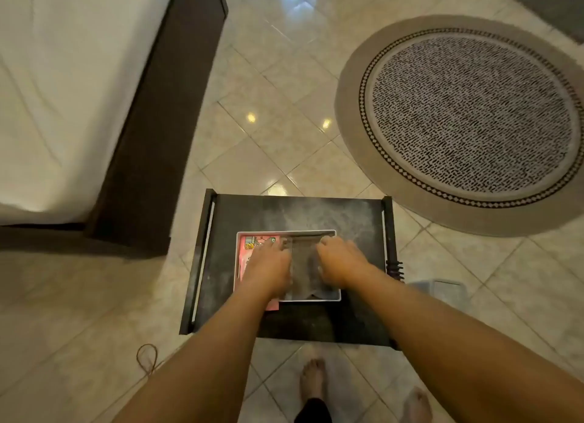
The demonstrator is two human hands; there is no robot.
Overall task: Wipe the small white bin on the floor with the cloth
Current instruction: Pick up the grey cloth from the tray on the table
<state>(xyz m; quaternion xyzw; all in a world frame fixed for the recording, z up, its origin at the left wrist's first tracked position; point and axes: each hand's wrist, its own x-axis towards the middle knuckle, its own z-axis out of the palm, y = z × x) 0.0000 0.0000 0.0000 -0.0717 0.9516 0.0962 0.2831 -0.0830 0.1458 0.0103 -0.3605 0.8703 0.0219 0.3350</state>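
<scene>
Both hands reach down into a shallow white tray (pixel 337 297) that rests on a dark low worktop (pixel 252 214) standing on the tiled floor (pixel 284 122). The left hand (pixel 268 266) and the right hand (pixel 339 264) press on opposite sides of a grey cloth (pixel 303 264) lying inside the tray; the fingers of both hands are curled down onto the cloth, gripping or pinning it, though blur prevents telling exactly how tightly each hand closes. A pink printed packet (pixel 252 244) lies in the left part of the tray, partly under the left hand. The small white bin is not clearly identifiable: a pale box-like object (pixel 437 288) sits on the floor just beside the worktop's right edge, behind the right forearm, and it may be the bin, but this cannot be confirmed. Judged from this layout, the task is at its opening stage: the cloth is being taken up, and no wiping contact with any bin is visible. Remaining steps are lifting the cloth clear, moving to the bin, and wiping its surfaces. A round patterned rug (pixel 467 119) lies well apart to the right.
</scene>
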